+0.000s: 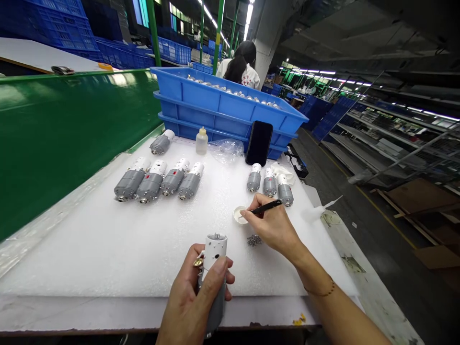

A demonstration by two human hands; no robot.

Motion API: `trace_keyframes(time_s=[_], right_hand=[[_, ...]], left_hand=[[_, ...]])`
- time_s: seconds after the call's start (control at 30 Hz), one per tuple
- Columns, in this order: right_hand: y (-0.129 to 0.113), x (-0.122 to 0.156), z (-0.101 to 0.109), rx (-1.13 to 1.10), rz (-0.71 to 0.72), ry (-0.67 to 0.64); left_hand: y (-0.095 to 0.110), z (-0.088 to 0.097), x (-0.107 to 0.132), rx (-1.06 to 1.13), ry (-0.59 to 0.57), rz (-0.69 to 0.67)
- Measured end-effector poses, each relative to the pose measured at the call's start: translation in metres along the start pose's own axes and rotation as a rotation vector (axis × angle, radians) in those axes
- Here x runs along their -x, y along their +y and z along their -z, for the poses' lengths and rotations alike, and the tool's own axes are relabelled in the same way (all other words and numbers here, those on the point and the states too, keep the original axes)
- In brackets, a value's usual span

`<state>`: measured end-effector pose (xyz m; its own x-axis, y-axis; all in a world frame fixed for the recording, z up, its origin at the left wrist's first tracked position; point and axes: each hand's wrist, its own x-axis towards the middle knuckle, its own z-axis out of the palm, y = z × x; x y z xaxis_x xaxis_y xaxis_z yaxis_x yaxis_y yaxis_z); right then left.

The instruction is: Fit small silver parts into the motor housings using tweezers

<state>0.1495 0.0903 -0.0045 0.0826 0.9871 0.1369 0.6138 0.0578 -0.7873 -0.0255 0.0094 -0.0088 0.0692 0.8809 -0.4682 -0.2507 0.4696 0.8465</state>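
Our left hand [190, 299] closes firmly around an upright gray gear motor [215, 249] with a white casing, held over the front edge of a white foam sheet [108, 254], a brass-coloured fitting [198, 261] showing beside the fingers. Our right hand [273, 230] pinches a slim black tool [266, 207] in a narrow, pen-like grip, its tip at a small white dish [240, 214]. A loose heap of tiny metal parts [254, 240] lies just beside the dish. Beyond, more motors [151, 184] lie in groups near a plastic bottle [201, 142], a phone [259, 143] and stacked blue crates [223, 98]. A careless wrist could tip the dish or scatter the parts; a loosened grip could drop the motor past the edge.
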Motion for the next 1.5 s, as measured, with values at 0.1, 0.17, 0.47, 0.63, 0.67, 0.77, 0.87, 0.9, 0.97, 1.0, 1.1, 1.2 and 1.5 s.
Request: trace_keyframes(time_s=[0.1, 0.17, 0.47, 0.63, 0.67, 0.77, 0.87, 0.9, 0.97, 1.0, 1.1, 1.2, 1.5], right_hand=[[-0.001, -0.001, -0.001, 0.021, 0.004, -0.005], [-0.002, -0.002, -0.002, 0.023, 0.009, -0.007], [-0.011, 0.016, 0.013, -0.127, 0.045, 0.091], [-0.021, 0.05, 0.019, -0.364, 0.137, 0.192], [-0.023, 0.057, 0.018, -0.426, 0.149, 0.208], [-0.031, 0.072, 0.011, -0.55, 0.168, 0.268], [-0.039, 0.081, 0.001, -0.569, 0.21, 0.378], [-0.041, 0.084, -0.004, -0.573, 0.215, 0.415], [-0.042, 0.089, -0.013, -0.589, 0.202, 0.481], [-0.041, 0.091, -0.018, -0.6, 0.187, 0.509], [-0.039, 0.096, -0.026, -0.567, 0.177, 0.567], [-0.038, 0.1, -0.028, -0.502, 0.2, 0.55], [-0.036, 0.098, -0.031, -0.563, 0.267, 0.504]], left_hand=[[-0.002, 0.003, -0.001, -0.057, -0.015, -0.011], [-0.001, 0.004, 0.0, -0.096, -0.013, -0.02], [0.006, 0.002, 0.006, -0.065, 0.003, -0.002], [0.008, 0.0, 0.008, 0.047, -0.064, 0.025], [0.009, -0.001, 0.009, 0.074, -0.084, 0.05], [0.009, -0.005, 0.008, 0.151, -0.083, 0.07], [0.007, -0.01, 0.006, 0.188, -0.079, -0.025], [0.006, -0.011, 0.006, 0.196, -0.083, -0.05], [0.003, -0.013, 0.007, 0.206, -0.078, -0.065], [0.003, -0.014, 0.007, 0.21, -0.066, -0.065], [0.001, -0.015, 0.009, 0.156, -0.049, -0.067], [0.0, -0.015, 0.01, 0.052, -0.004, -0.097], [-0.005, -0.02, 0.008, 0.031, 0.09, -0.199]])
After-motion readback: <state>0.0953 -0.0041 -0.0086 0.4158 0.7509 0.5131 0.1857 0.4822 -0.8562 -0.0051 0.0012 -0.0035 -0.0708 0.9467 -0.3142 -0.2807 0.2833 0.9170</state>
